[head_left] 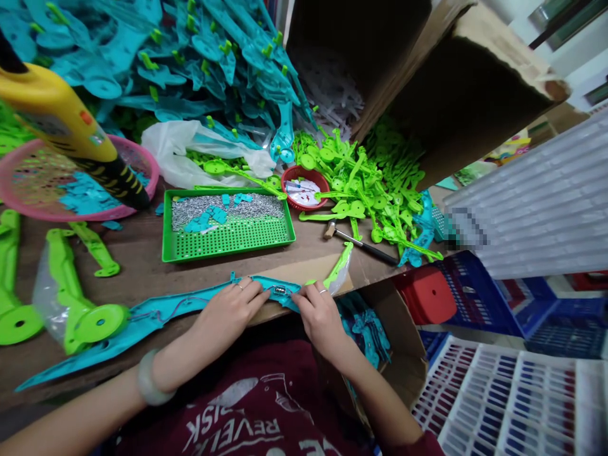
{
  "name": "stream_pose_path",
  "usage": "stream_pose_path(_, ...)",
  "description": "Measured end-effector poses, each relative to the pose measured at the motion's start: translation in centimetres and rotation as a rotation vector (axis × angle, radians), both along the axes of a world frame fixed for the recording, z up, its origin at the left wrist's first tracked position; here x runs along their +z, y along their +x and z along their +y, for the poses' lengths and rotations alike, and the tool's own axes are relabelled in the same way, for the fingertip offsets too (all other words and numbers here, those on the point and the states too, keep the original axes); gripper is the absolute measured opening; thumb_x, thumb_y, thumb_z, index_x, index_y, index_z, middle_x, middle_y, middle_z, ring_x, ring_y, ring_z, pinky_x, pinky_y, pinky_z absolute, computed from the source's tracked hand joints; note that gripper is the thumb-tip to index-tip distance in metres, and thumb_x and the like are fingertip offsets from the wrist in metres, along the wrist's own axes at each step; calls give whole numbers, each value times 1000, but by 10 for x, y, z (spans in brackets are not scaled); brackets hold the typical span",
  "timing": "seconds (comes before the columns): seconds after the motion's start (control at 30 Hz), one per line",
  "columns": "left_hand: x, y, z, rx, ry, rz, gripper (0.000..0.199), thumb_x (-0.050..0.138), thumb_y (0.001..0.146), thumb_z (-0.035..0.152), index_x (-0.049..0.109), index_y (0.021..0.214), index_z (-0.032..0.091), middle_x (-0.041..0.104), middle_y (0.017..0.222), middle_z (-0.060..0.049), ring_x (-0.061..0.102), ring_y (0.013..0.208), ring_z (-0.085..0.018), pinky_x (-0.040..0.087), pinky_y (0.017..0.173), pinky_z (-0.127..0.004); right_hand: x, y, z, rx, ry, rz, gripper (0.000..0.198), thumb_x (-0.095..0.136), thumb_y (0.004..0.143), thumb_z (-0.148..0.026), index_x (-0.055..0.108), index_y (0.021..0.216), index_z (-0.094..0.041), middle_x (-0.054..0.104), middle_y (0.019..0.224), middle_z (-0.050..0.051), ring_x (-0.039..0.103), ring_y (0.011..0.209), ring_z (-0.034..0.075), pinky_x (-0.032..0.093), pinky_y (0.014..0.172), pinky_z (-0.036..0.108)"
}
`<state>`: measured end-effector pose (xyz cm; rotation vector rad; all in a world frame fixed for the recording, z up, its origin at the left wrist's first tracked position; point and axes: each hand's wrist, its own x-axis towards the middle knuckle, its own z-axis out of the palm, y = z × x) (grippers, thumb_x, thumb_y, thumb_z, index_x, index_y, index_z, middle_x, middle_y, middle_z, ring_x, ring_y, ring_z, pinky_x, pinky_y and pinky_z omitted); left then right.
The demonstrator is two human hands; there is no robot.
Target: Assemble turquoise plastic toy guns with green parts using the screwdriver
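A long turquoise plastic toy sword shell [183, 303] lies along the table's front edge, its hollow side up and its pointed end at the left. Thin wires run inside it, and a small silvery part [280, 290] sits near its right end. My left hand [240, 307] is closed on the shell just left of that part, fingertips pressed together at the rim. My right hand [322, 316] pinches the shell's right end; what lies under those fingertips is hidden. Beside the right fingers is a lime-green piece [341, 263] with clear plastic on it.
A green tray [228, 253] holds screws and turquoise bits. Behind are a red basket [304, 206], lime-green parts [351, 171] and turquoise shells [190, 50]. A hammer [363, 244] lies right. A yellow-and-black tool [71, 120] hangs over a pink basket [152, 168]. An open carton [403, 354] stands low right.
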<state>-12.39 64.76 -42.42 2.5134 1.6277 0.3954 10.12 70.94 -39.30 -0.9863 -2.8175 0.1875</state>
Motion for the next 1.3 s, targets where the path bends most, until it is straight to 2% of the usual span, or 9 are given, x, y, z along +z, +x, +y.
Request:
stream_pose_path(0.33,3,-6,5,-86,-22,-12,28,49,93,2,66,114,12,63,101,-10,58,91,-27,50,77,-38,0,0,-2,-42,-113,100,26,42,100,-12,67,106,-12,60,94,11,45,89,23,45,80,37)
stream_pose_path(0.6,4,-8,6,-99,-81,-9,26,51,93,3,66,111,13,60,98,-8,55,91,-27,48,77,-38,-2,2,-1,-1,-160,59,36,37,101,-10,60,128,-14,60,100,12,45,88,23,45,79,38)
stream_pose_path(0.7,5,-8,7,-83,-83,-15,28,46,94,2,66,110,15,61,99,-8,56,93,-26,48,76,-37,-3,3,-2,-1,-144,66,34,39,101,-10,62,124,-15,60,99,12,45,89,23,44,79,37)
stream_pose_path(0.87,4,-7,7,-58,-72,-13,32,42,94,2,65,111,17,62,101,-8,58,92,-25,49,75,-36,-3,-1,-11,-101,-57,52,27,43,100,-10,66,115,-12,60,98,12,44,89,24,41,79,38)
stream_pose_path(1.0,3,-9,6,-65,-51,12,33,43,94,2,64,114,18,63,101,-8,58,93,-26,49,77,-36,0,-4,-13,-106,-62,3,26,45,100,-11,66,113,-14,60,97,12,45,89,24,40,77,37)
stream_pose_path(1.2,10,-7,3,-40,47,20,31,40,98,6,68,109,12,63,91,-11,58,88,-29,47,72,-40,8,-2,-5,-53,-87,-97,25,45,99,-11,66,113,-14,59,97,11,44,90,24,41,78,38)
stream_pose_path(1.3,12,-8,0,-21,75,-24,31,38,100,8,67,112,11,65,90,-11,60,91,-30,47,74,-41,15,-1,6,50,-77,-185,22,48,100,-15,65,113,-13,59,98,12,44,90,24,42,78,39)
